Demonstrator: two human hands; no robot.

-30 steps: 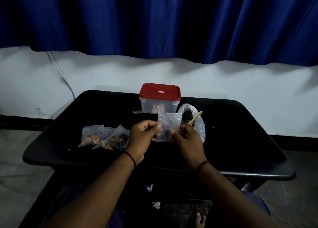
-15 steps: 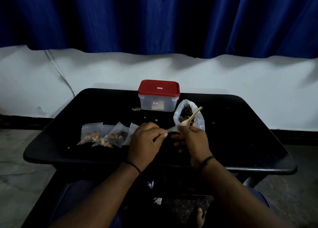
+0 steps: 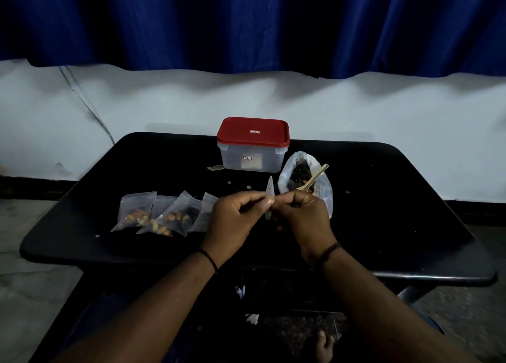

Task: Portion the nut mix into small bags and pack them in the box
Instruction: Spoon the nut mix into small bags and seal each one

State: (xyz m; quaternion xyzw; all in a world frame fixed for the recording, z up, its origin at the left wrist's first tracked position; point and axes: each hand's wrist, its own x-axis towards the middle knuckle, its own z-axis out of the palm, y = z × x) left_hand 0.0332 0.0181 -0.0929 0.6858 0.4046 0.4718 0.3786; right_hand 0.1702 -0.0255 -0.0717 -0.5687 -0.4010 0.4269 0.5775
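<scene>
- Left of the box (image 3: 252,154), toward us on the black table (image 3: 410,225), we see a row of small filled bags (image 3: 161,213): clear plastic, overlapping each other, nuts visible at their lower ends. The rightmost one is partly hidden behind our left hand.
- Front-left of the box, our left hand (image 3: 232,220) has thumb and fingertips pinched on the left side of a small clear bag (image 3: 269,195). Thin dark band on that wrist.
- Straight in front of the box, that small bag is held above the table between both hands, edge-on to the camera, so it reads as a narrow pale strip. We cannot tell what is inside it.
- Box itself: clear tub with red lid (image 3: 253,132) on, standing at the far middle of the table. A small scrap (image 3: 215,167) lies just by its lower left corner.
- Front-right of the box, our right hand (image 3: 304,217) pinches the right side of the same bag, fingers curled. Dark band on this wrist too.
- Right of the box, just beside it, the big open bag of nut mix (image 3: 315,187) sits with its mouth facing up; dark contents show inside.
- A light wooden spoon (image 3: 315,178) leans in that bag, handle pointing up and right, away from the box.
- A few crumbs (image 3: 347,191) are scattered on the table around the nut mix bag.
</scene>
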